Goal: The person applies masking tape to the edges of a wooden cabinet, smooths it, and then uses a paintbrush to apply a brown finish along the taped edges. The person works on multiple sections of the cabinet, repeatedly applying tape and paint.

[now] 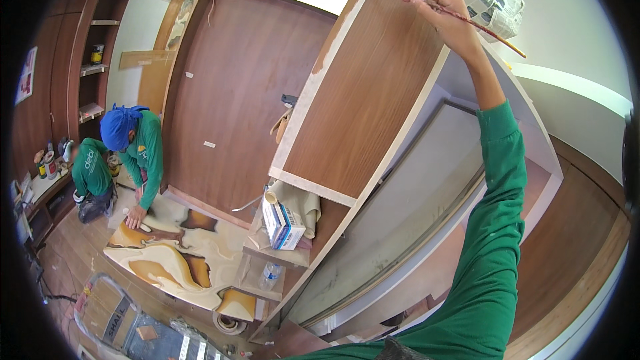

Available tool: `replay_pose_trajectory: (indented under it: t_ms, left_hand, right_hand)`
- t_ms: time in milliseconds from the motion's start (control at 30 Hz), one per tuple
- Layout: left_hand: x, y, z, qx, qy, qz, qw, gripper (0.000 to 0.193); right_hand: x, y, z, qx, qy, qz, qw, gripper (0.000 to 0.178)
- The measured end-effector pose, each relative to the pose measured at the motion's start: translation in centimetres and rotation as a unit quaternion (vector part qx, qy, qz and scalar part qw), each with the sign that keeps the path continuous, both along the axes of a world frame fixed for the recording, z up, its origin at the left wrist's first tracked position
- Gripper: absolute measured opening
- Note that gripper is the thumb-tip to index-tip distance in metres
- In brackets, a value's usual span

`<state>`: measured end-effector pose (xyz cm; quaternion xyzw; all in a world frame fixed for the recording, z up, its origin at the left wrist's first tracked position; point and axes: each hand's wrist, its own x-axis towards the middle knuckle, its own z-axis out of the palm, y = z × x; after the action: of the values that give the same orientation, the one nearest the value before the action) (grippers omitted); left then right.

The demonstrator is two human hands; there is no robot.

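High at the upper right, my right hand (448,15) is closed around a thin, long-handled paintbrush (499,37). The brush tip touches or hovers just over the pale edge strip (308,103) of a tall cabinet, near its top; I cannot tell which. Brown colour covers part of that strip's upper outer side. Beside the strip lies the brown wood-grain panel (377,93), below my hand. A bundle wrapped in printed paper (490,0) sits just behind my fingers. My left hand is out of view.
A box (283,223) and a water bottle (269,275) stand on small shelves below the panel. At the left, a person in a blue head covering (121,127) bends over a patterned board (160,263). A folding step ladder (133,330) stands at the lower left.
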<state>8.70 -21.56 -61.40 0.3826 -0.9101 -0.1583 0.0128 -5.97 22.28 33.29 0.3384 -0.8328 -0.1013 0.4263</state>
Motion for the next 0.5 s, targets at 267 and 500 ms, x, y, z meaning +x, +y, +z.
replay_pose_trajectory:
  t_ms: [267, 500]
  left_hand:
    - [-0.1, -0.5, -2.2, -0.021, 0.019, 0.005, 1.000, 0.060]
    - [-0.3, 0.0, -0.5, -0.009, -0.008, 0.010, 1.000, 0.060]
  right_hand:
    - [-1.7, 0.8, 4.0, 0.010, 0.060, 0.025, 0.998, 0.029]
    - [-2.1, 0.6, 5.1, -0.004, 0.072, 0.043, 0.996, 0.029]
